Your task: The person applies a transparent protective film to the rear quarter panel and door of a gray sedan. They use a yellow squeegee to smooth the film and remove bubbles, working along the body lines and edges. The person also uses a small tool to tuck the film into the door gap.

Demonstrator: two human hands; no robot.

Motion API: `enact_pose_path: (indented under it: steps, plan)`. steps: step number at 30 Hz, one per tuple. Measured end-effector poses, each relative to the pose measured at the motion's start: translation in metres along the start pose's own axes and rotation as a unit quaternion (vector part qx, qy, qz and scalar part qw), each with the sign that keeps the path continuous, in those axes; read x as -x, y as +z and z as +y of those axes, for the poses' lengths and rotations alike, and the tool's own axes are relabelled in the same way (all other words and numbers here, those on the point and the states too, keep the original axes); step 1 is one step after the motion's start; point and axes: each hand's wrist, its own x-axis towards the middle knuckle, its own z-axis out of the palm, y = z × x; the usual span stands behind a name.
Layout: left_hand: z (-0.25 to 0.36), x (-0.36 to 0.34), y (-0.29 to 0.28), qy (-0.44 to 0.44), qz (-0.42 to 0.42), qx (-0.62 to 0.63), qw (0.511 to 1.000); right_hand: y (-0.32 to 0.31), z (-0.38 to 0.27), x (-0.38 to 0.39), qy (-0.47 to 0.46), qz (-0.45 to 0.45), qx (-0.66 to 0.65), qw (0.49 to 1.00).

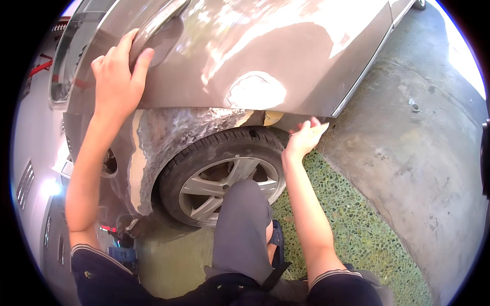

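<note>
My left hand (120, 76) is closed on the door handle (155, 30) of a grey-brown car door (270, 46), at the upper left. My right hand (303, 140) is closed on a small pale yellow flat piece (319, 127), just below the door's lower edge near its right end. Below the door, the damaged rear fender (138, 153) shows mottled scraped metal and beige patches of filler. The wheel (224, 186), with a black tyre and silver spokes, sits under the arch, partly hidden by my grey-clad knee (240, 219).
A green speckled floor strip (352, 219) borders grey concrete (423, 168) on the right. At the left are a pale wall (30, 127), a red metal arm (41, 65) and blue equipment (122, 255). The car's body fills the space in front of me.
</note>
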Motion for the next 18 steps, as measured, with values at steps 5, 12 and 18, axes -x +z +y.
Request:
enact_pose_path:
  steps: [5, 12, 18]
  plan:
    - [0.056, -0.004, -0.102, 0.110, -0.116, -0.036, 0.986, -0.022, -0.043, -0.004, 0.033, 0.023, -0.259, 0.965]
    - [0.118, 0.033, -0.202, 0.360, -0.001, -0.275, 0.892, -0.035, -0.138, 0.025, -0.046, 0.061, -0.376, 0.924]
    - [0.076, 0.015, -0.160, 0.405, 0.360, -0.385, 0.747, -0.046, -0.165, 0.034, -0.028, -0.016, -0.417, 0.908]
